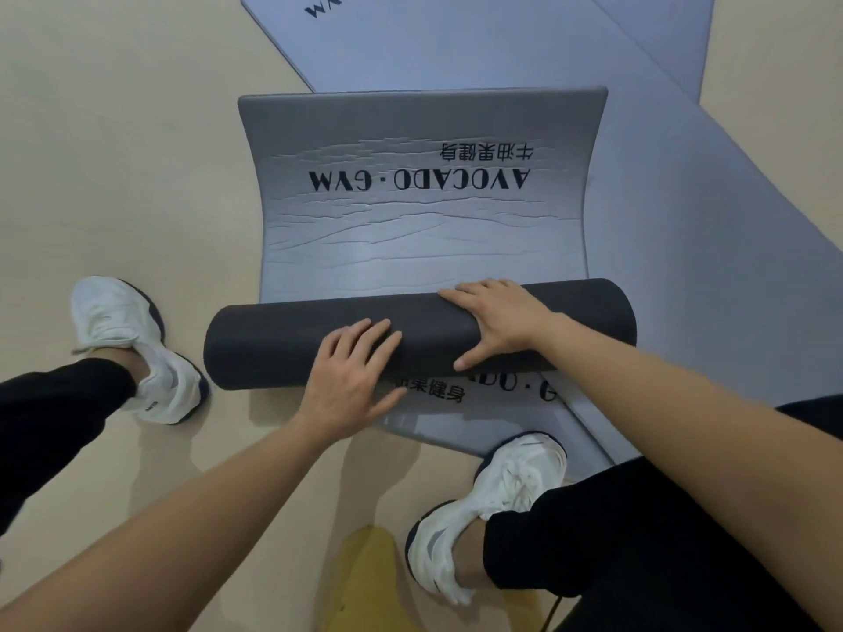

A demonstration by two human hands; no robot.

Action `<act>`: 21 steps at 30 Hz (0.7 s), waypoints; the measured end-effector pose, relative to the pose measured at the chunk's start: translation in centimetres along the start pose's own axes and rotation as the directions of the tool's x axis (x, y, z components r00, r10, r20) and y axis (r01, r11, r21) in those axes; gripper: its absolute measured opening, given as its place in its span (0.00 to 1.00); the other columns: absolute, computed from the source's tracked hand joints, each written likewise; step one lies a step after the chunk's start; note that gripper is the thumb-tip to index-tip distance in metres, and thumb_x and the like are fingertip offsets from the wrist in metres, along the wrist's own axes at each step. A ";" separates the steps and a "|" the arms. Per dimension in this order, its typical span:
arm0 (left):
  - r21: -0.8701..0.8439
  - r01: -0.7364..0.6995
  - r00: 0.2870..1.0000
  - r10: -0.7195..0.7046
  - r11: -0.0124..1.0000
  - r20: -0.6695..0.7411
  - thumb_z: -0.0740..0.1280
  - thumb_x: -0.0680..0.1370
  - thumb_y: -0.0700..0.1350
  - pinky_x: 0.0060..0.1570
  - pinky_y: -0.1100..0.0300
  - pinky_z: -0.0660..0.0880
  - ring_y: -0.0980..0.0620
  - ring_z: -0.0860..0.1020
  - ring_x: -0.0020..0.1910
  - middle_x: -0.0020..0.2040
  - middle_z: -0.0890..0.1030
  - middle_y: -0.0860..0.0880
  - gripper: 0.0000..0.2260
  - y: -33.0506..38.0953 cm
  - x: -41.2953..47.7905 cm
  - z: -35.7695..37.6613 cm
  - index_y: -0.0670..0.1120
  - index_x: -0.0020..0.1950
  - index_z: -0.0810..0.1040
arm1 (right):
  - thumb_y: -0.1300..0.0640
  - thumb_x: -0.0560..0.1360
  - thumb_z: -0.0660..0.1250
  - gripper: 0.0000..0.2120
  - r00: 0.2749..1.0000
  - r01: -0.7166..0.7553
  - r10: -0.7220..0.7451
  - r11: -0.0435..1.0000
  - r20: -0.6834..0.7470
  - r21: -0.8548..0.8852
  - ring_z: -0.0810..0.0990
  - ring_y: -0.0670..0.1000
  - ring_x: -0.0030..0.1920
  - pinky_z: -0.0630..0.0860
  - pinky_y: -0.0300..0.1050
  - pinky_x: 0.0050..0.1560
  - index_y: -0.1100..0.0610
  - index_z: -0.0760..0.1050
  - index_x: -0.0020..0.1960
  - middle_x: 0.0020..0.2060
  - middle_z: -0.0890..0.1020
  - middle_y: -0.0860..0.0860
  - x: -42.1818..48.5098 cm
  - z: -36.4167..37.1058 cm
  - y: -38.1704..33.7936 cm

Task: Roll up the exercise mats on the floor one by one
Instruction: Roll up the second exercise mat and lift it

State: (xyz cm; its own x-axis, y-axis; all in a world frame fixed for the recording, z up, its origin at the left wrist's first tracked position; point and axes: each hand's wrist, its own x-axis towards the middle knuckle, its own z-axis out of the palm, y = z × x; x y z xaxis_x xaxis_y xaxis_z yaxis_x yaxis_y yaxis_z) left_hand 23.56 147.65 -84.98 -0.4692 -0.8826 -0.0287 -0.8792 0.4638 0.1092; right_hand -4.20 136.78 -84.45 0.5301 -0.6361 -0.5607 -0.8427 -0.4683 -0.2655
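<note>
A grey exercise mat (pixel 419 212) printed "AVOCADO · GYM" lies in front of me, its near part wound into a dark roll (pixel 273 344). Its far end curls up off the floor. My left hand (pixel 353 376) lies flat on the roll's near side, left of centre, fingers spread. My right hand (pixel 497 321) presses on top of the roll toward its right end, fingers spread, thumb down the near side. A second flat grey mat (pixel 711 266) lies under the roll and runs off to the right. A third mat (pixel 456 38) lies flat farther back.
My two white shoes stand either side of the roll, the left shoe (pixel 137 348) on the beige floor, the right shoe (pixel 483 513) at the second mat's near edge. Bare beige floor (pixel 114 152) stretches to the left. A yellow patch (pixel 369 567) shows below.
</note>
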 end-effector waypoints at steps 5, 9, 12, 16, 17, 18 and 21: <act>0.050 0.104 0.974 -0.112 0.993 0.199 0.62 0.72 0.75 0.80 0.39 0.51 0.40 0.55 0.82 0.84 0.57 0.44 0.50 -0.3 2.3 0.5 0.48 0.84 0.53 | 0.14 0.60 0.59 0.56 0.984 -0.126 0.124 0.992 -0.126 -0.002 0.69 0.57 0.73 0.61 0.60 0.74 0.42 0.60 0.80 0.77 0.69 0.50 -0.1 -1.5 1.1; 0.073 0.152 0.965 -0.164 0.986 0.205 0.60 0.69 0.79 0.79 0.41 0.53 0.42 0.59 0.80 0.82 0.61 0.46 0.51 -1.9 6.3 0.0 0.51 0.84 0.54 | 0.22 0.72 0.55 0.42 0.860 -0.205 0.182 0.979 -0.478 0.003 0.77 0.59 0.64 0.67 0.59 0.67 0.51 0.72 0.73 0.66 0.79 0.53 -0.9 -0.4 0.6; 0.024 0.147 0.975 -0.149 0.989 0.167 0.58 0.67 0.81 0.78 0.42 0.57 0.43 0.64 0.77 0.79 0.66 0.48 0.51 -3.5 8.6 -0.2 0.53 0.82 0.57 | 0.25 0.74 0.57 0.42 0.817 -0.200 0.128 0.978 -0.563 -0.068 0.74 0.62 0.68 0.66 0.64 0.71 0.54 0.71 0.75 0.69 0.77 0.56 -0.8 0.9 -0.1; -0.032 0.138 0.968 -0.128 0.990 0.217 0.57 0.63 0.84 0.75 0.45 0.61 0.44 0.68 0.73 0.78 0.68 0.49 0.54 -5.5 11.7 -0.6 0.54 0.82 0.58 | 0.15 0.60 0.61 0.65 0.920 -0.287 0.211 0.936 -0.330 -0.202 0.58 0.69 0.79 0.53 0.75 0.76 0.53 0.49 0.83 0.80 0.59 0.61 0.3 0.1 0.6; -0.034 0.131 0.961 -0.118 0.991 0.251 0.58 0.61 0.85 0.75 0.45 0.61 0.44 0.68 0.74 0.78 0.68 0.49 0.57 -6.1 12.4 -0.6 0.54 0.82 0.56 | 0.15 0.56 0.63 0.69 0.933 -0.290 0.222 0.931 -0.284 -0.223 0.57 0.70 0.79 0.52 0.75 0.76 0.53 0.45 0.84 0.81 0.57 0.62 0.9 -0.4 1.0; -0.028 0.115 0.950 -0.102 0.993 0.295 0.60 0.58 0.86 0.76 0.44 0.60 0.43 0.67 0.75 0.79 0.66 0.48 0.61 -6.6 13.2 -0.6 0.53 0.83 0.54 | 0.15 0.54 0.66 0.72 0.941 -0.285 0.225 0.930 -0.251 -0.234 0.56 0.70 0.79 0.52 0.75 0.76 0.53 0.42 0.83 0.80 0.57 0.63 1.4 -1.0 1.4; -0.009 0.087 0.894 -0.074 0.996 0.443 0.64 0.51 0.86 0.77 0.40 0.61 0.40 0.66 0.77 0.81 0.63 0.44 0.68 -8.1 15.7 -0.9 0.54 0.83 0.48 | 0.17 0.52 0.70 0.73 0.956 -0.253 0.203 0.937 -0.213 -0.242 0.64 0.68 0.75 0.59 0.71 0.75 0.53 0.44 0.83 0.76 0.64 0.63 2.9 -2.7 2.7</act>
State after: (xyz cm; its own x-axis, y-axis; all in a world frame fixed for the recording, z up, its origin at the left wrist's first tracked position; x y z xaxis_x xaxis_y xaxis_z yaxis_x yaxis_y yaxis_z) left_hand 23.37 129.94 -85.46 -0.3908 -0.7894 -0.4735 -0.9159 0.3846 0.1148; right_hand -4.65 132.02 -84.66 0.3553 -0.8336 -0.4229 -0.9009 -0.4261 0.0830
